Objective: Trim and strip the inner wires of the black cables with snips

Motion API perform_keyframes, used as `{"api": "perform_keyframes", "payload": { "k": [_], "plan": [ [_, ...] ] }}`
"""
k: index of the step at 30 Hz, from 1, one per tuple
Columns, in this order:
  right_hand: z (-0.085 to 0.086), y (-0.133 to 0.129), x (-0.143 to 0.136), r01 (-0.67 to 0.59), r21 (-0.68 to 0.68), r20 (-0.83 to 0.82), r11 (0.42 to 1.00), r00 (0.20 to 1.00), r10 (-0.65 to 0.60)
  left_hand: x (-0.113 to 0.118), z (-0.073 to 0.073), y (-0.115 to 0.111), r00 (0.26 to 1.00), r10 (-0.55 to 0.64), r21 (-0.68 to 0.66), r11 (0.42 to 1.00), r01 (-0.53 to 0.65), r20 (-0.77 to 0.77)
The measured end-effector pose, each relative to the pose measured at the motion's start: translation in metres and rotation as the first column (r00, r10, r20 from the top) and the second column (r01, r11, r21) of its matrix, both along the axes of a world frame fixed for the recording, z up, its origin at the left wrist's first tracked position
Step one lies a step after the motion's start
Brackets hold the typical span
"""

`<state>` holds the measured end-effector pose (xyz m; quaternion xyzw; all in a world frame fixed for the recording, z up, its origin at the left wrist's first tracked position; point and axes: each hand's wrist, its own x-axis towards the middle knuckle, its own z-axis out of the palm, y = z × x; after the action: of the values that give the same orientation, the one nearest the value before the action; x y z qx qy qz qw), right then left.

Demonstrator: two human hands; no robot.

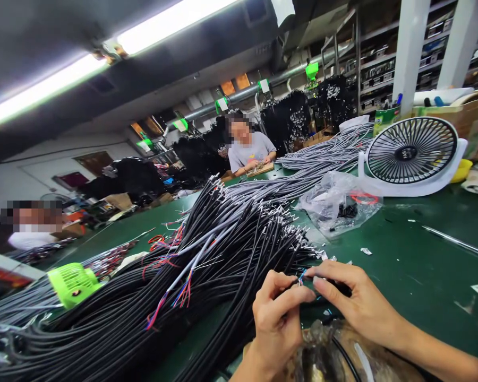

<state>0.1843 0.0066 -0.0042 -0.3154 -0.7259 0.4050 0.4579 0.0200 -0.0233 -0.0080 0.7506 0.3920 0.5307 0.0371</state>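
Note:
My left hand (276,313) is closed, its thumb and fingers pinching the end of a black cable with thin coloured wires (301,276) at the tip. Facing it from the right, my right hand (352,297) pinches at the same small wires, fingertips nearly touching those of the left. Blue and pinkish strands show between the fingertips. Just left of my hands lies a large bundle of black cables (239,265) with silvery ends. A black cable (344,358) curves below my hands over a brown, plastic-covered object (318,353).
A plastic bag (338,204) and a white fan (414,154) stand beyond my hands. Grey cables (322,154) run across the green table (414,254). A screwdriver-like tool (454,240) lies right, a green fan (74,284) left. One person (250,148) sits across, another (34,228) far left.

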Motion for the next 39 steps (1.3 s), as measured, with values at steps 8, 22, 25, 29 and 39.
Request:
{"api": "perform_keyframes", "payload": {
  "k": [8,22,25,29,39],
  "plan": [
    [0.0033,0.0000,-0.0023,-0.028,-0.079,-0.038,0.996,0.999,0.025,0.0007,0.0021,0.0009,1.000,-0.012,0.062,0.998,0.013,-0.020],
    [0.0053,-0.0014,-0.0011,0.013,-0.076,-0.027,0.997,1.000,-0.015,0.0012,0.0029,0.0010,1.000,-0.001,0.060,0.998,0.003,-0.025],
    [0.0048,-0.0013,-0.0008,0.015,-0.074,-0.028,0.997,0.999,-0.017,0.0016,0.0026,0.0002,1.000,-0.005,0.062,0.998,0.007,-0.026],
    [0.0041,-0.0005,-0.0006,0.019,-0.055,-0.017,0.998,1.000,-0.020,0.0021,0.0026,-0.0008,1.000,-0.008,0.057,0.998,0.009,-0.017],
    [0.0063,0.0001,0.0001,0.024,-0.050,-0.008,0.998,1.000,-0.025,0.0033,0.0028,0.0000,1.000,-0.012,0.039,0.999,0.012,-0.015]
  ]
}}
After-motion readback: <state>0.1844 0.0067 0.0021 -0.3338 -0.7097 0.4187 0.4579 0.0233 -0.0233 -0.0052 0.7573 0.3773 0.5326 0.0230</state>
